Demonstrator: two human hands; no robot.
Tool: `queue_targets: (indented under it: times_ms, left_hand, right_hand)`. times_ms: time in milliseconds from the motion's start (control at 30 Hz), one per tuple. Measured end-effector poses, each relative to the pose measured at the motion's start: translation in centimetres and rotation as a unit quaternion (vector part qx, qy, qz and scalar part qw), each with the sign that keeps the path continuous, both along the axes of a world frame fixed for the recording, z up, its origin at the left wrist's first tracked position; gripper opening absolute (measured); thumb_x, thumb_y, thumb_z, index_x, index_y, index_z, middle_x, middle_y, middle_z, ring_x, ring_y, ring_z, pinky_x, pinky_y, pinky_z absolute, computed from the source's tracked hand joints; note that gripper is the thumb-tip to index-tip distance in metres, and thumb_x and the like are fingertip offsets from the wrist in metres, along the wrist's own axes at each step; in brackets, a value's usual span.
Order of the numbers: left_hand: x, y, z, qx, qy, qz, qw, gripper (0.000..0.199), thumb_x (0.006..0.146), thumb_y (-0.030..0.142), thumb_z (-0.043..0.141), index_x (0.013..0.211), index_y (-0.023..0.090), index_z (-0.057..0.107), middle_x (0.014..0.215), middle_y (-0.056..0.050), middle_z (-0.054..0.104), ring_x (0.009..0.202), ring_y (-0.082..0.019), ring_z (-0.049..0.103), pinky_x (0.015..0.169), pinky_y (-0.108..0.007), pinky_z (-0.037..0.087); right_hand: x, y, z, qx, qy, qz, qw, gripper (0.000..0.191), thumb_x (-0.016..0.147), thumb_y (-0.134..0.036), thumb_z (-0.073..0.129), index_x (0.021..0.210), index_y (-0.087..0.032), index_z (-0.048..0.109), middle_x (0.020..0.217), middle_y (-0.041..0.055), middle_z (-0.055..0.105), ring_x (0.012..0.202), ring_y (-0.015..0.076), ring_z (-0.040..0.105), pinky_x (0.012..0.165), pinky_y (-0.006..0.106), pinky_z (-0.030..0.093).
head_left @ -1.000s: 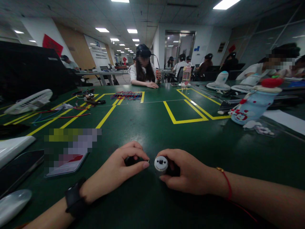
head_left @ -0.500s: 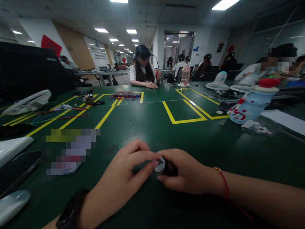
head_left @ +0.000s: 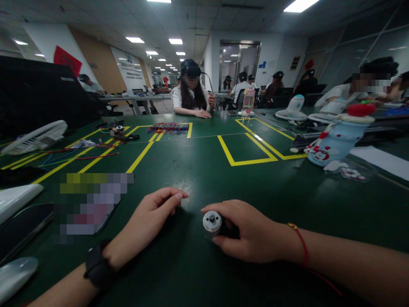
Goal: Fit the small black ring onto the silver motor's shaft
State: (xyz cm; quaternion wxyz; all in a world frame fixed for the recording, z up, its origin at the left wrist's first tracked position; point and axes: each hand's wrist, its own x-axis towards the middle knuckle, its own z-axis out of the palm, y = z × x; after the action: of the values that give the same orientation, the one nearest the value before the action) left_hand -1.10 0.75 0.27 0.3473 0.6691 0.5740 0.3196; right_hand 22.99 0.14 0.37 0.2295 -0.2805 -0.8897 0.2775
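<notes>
My right hand (head_left: 247,230) is wrapped round a small cylindrical metal motor (head_left: 212,221), with its silver end and small central shaft facing up. To the left, apart from the motor, my left hand (head_left: 159,211) hovers over the green table (head_left: 185,264). Its thumb and index fingertips are pinched together; whether something tiny is between them is too small to make out.
Yellow tape outlines (head_left: 252,162) mark the table. Coloured wires (head_left: 169,128) lie farther back. A blue bottle (head_left: 338,140) and small fans (head_left: 292,110) stand right; a mouse (head_left: 17,275) lies left. Across the table sits a person (head_left: 191,94).
My left hand has moved away from the motor to the left, uncovering its top. My right hand has stayed nearly in place around the motor.
</notes>
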Motion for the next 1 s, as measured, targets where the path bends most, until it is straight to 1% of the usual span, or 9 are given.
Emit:
queue_targets:
  times_ms: [100,167,233,367,433,600,767,833,1000]
  left_hand:
    - [-0.3,0.3,-0.2,-0.008,-0.028,0.013,0.999,0.027,0.090,0.042,0.052,0.095,0.020,0.066,0.068,0.002,0.056,0.061,-0.014,0.052,0.053,-0.021,0.038]
    - [-0.3,0.2,-0.2,-0.010,-0.025,0.006,1.000,0.027,0.090,0.043,0.052,0.096,0.021,0.066,0.068,0.003,0.055,0.062,-0.014,0.052,0.055,-0.021,0.038]
    - [-0.2,0.0,-0.2,-0.013,-0.015,0.000,1.000,0.028,0.090,0.044,0.052,0.097,0.021,0.067,0.067,0.003,0.054,0.061,-0.014,0.051,0.054,-0.021,0.037]
    - [-0.2,-0.1,-0.1,-0.022,-0.007,0.004,1.000,0.029,0.089,0.045,0.051,0.098,0.021,0.066,0.067,0.003,0.054,0.059,-0.014,0.050,0.049,-0.021,0.034]
    - [-0.3,-0.1,-0.3,-0.018,-0.005,-0.002,1.000,0.029,0.090,0.045,0.051,0.098,0.021,0.066,0.069,0.002,0.056,0.061,-0.015,0.051,0.051,-0.021,0.036]
    - [-0.4,0.1,-0.4,0.004,0.013,-0.044,0.999,0.025,0.092,0.040,0.049,0.097,0.023,0.065,0.077,0.001,0.061,0.070,-0.017,0.056,0.063,-0.026,0.042]
    - [0.1,0.0,-0.2,0.050,0.052,-0.111,0.991,0.021,0.092,0.033,0.049,0.090,0.022,0.067,0.091,-0.001,0.066,0.086,-0.020,0.060,0.077,-0.031,0.046]
    - [0.3,-0.2,-0.1,0.064,0.064,-0.129,0.987,0.019,0.093,0.030,0.049,0.093,0.023,0.066,0.094,-0.002,0.066,0.089,-0.020,0.060,0.081,-0.033,0.046]
    - [1.3,-1.4,0.1,0.105,0.080,-0.152,0.980,0.021,0.094,0.027,0.048,0.111,0.026,0.060,0.102,-0.003,0.061,0.090,-0.020,0.057,0.080,-0.033,0.047]
  right_hand:
    - [0.1,0.0,0.0,0.002,-0.004,0.000,1.000,0.048,0.076,-0.021,0.063,0.123,-0.019,0.053,0.100,0.0057,0.065,0.078,0.0182,0.058,0.074,0.030,0.043]
    - [0.1,0.0,-0.1,0.000,-0.004,-0.002,1.000,0.050,0.075,-0.022,0.065,0.123,-0.019,0.053,0.103,0.0062,0.065,0.082,0.0191,0.058,0.076,0.030,0.043]
    - [0.1,-0.1,0.0,-0.004,-0.007,-0.006,1.000,0.051,0.074,-0.024,0.067,0.123,-0.019,0.054,0.101,0.0056,0.065,0.080,0.0186,0.058,0.074,0.030,0.043]
    - [0.0,-0.1,-0.1,-0.013,-0.005,-0.019,1.000,0.047,0.073,-0.025,0.069,0.118,-0.020,0.056,0.099,0.0044,0.065,0.076,0.0171,0.057,0.071,0.028,0.043]
    - [0.0,-0.1,-0.2,-0.021,-0.001,-0.022,1.000,0.044,0.073,-0.025,0.070,0.115,-0.021,0.057,0.100,0.0039,0.065,0.078,0.0170,0.057,0.071,0.028,0.042]
    - [0.0,0.1,-0.6,-0.067,0.000,-0.043,0.997,0.041,0.073,-0.027,0.072,0.110,-0.020,0.055,0.087,0.0004,0.063,0.066,0.0135,0.054,0.058,0.025,0.039]
    - [0.0,0.1,-0.6,-0.070,0.005,-0.042,0.997,0.036,0.074,-0.025,0.071,0.106,-0.020,0.056,0.084,-0.0004,0.062,0.065,0.0126,0.052,0.056,0.024,0.038]
    - [0.0,0.0,-0.6,-0.067,0.010,-0.039,0.997,0.036,0.074,-0.024,0.071,0.106,-0.020,0.056,0.085,-0.0002,0.062,0.066,0.0125,0.052,0.057,0.024,0.039]
    - [0.0,0.1,-0.5,-0.064,0.010,-0.033,0.997,0.034,0.075,-0.023,0.068,0.106,-0.020,0.055,0.084,-0.0004,0.061,0.066,0.0123,0.052,0.057,0.024,0.039]
